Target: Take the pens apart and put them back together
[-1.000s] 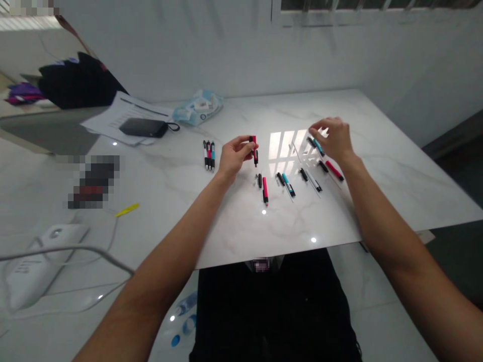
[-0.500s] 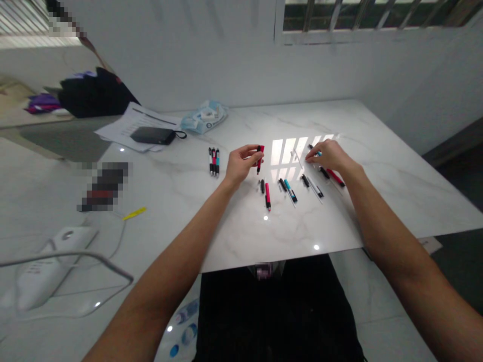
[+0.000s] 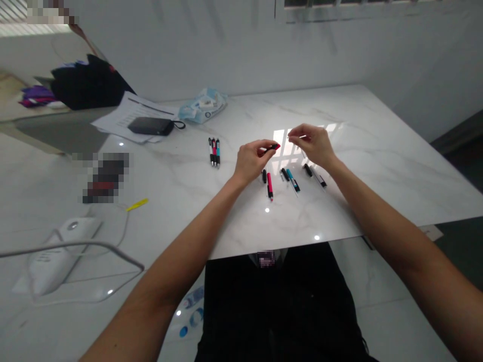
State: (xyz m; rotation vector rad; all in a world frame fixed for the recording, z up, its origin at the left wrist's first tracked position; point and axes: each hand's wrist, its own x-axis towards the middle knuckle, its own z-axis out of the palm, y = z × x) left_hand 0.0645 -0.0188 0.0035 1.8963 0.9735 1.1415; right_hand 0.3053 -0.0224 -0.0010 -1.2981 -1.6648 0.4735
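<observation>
My left hand (image 3: 252,160) is closed on a red-and-black pen barrel (image 3: 272,148), held tilted above the table with its red end toward my right hand. My right hand (image 3: 312,145) pinches its fingertips together a short way to the right; whatever is between them is too small to make out. Below the hands lie pens in parts: a red barrel (image 3: 269,186) beside a black piece (image 3: 264,176), a blue barrel (image 3: 293,179) with a black piece and thin refill, and a white barrel (image 3: 318,176) with a black piece (image 3: 308,170).
Three whole pens (image 3: 214,152) lie side by side left of my hands. Farther back are papers (image 3: 113,118), a black power bank with a strap (image 3: 151,125) and a light-blue soft packet (image 3: 204,106). A white power strip (image 3: 64,256) and cable are at the left.
My right hand has moved left from the far-right parts toward my left hand. The left hand has shifted slightly right and turned the red-and-black barrel from upright to slanted.
</observation>
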